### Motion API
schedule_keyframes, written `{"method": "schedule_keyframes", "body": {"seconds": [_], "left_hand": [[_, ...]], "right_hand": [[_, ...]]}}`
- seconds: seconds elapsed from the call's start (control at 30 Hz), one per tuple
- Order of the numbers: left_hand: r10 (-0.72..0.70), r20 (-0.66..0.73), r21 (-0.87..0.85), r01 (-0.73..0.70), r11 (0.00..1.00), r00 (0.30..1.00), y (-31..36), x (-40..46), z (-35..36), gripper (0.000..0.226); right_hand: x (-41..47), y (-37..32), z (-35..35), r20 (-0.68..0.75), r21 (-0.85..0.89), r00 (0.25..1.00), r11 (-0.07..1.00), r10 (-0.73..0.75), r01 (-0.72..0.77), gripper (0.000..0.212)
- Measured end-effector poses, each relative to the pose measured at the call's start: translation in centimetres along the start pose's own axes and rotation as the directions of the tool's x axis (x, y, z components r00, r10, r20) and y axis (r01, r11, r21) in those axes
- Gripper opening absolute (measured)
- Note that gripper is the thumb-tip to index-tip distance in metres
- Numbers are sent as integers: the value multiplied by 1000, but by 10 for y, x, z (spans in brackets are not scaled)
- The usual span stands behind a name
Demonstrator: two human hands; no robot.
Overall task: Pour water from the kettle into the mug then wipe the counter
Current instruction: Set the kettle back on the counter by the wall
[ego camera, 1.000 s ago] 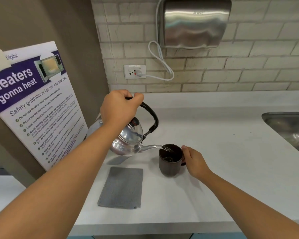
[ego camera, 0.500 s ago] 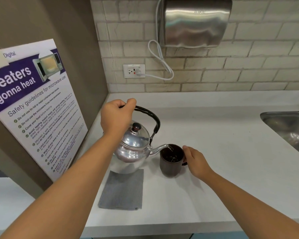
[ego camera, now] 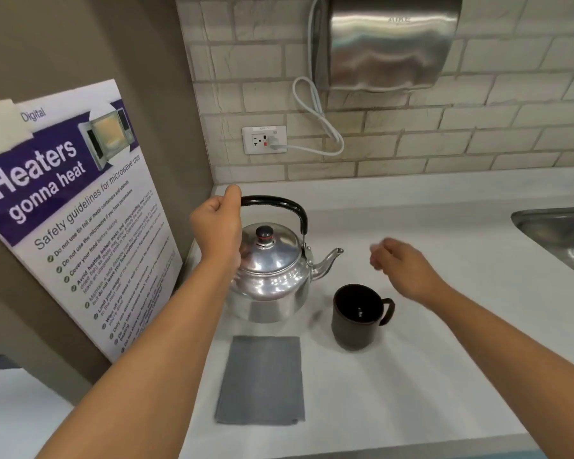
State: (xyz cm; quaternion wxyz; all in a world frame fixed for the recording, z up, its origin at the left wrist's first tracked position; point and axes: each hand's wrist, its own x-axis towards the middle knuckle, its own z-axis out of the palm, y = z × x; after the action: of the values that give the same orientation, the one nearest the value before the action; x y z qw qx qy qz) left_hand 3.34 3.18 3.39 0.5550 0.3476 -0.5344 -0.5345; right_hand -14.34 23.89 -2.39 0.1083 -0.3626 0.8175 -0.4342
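A shiny steel kettle (ego camera: 272,279) with a black handle stands upright on the white counter (ego camera: 411,376), spout pointing right. My left hand (ego camera: 217,226) is closed around the left end of its handle. A dark brown mug (ego camera: 357,318) stands to the right of the kettle, handle turned right, with liquid inside. My right hand (ego camera: 408,270) hovers above and behind the mug, blurred, fingers loosely apart and holding nothing. A folded grey cloth (ego camera: 260,380) lies flat in front of the kettle.
A microwave safety poster (ego camera: 70,210) leans against the brown wall on the left. A steel sink (ego camera: 564,236) is at the right edge. On the brick wall hang a hand dryer (ego camera: 388,41) and a socket (ego camera: 264,139) with its cord.
The kettle went from tilted over the mug to upright on the counter, left of the mug. My right hand let go of the mug and lifted away to the right.
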Motion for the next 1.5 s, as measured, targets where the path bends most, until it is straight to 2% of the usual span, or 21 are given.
{"method": "schedule_keyframes", "body": {"seconds": [0.17, 0.27, 0.37, 0.5, 0.7, 0.87, 1.0, 1.07, 1.17, 1.23, 1.33, 1.5], "left_hand": [[-82, 5, -5, 82, 997, 997, -22, 25, 13, 42], [-97, -13, 13, 97, 995, 995, -37, 40, 22, 39], [-143, -31, 46, 144, 988, 989, -54, 56, 31, 37], [-165, -57, 84, 169, 982, 985, -77, 74, 40, 37], [-189, -103, 100, 199, 975, 977, -106, 92, 43, 37], [-137, -109, 176, 154, 972, 985, -119, 103, 43, 36], [-101, -70, 329, 119, 937, 992, -125, 110, 46, 58], [-5, -2, 489, 5, 873, 1000, -130, 114, 43, 61], [147, 174, 645, -225, 730, 974, -136, 124, 34, 45], [109, 268, 678, -267, 685, 957, -141, 133, 31, 40], [28, 364, 686, -288, 668, 931, -147, 143, 31, 37], [-49, 367, 687, -235, 688, 929, -155, 154, 31, 35]], "right_hand": [[42, -74, 18, 11, 42, 977, 976, -214, 214, 37], [67, -100, 41, 73, -40, 922, 923, -380, 383, 39], [94, -105, 64, 181, -132, 884, 881, -430, 455, 44], [128, -93, 89, 233, -212, 854, 833, -465, 511, 34], [159, -76, 113, 278, -193, 830, 819, -483, 540, 32], [175, -64, 128, 246, -200, 821, 802, -516, 563, 33], [184, -59, 136, 192, -243, 804, 767, -562, 594, 36], [190, -55, 140, 171, -267, 805, 760, -568, 593, 36], [198, -50, 147, 161, -284, 836, 787, -525, 548, 37], [205, -47, 152, 171, -305, 862, 806, -478, 508, 39], [212, -43, 156, 198, -325, 880, 818, -431, 474, 41], [219, -40, 157, 262, -269, 903, 873, -340, 406, 46]]}}
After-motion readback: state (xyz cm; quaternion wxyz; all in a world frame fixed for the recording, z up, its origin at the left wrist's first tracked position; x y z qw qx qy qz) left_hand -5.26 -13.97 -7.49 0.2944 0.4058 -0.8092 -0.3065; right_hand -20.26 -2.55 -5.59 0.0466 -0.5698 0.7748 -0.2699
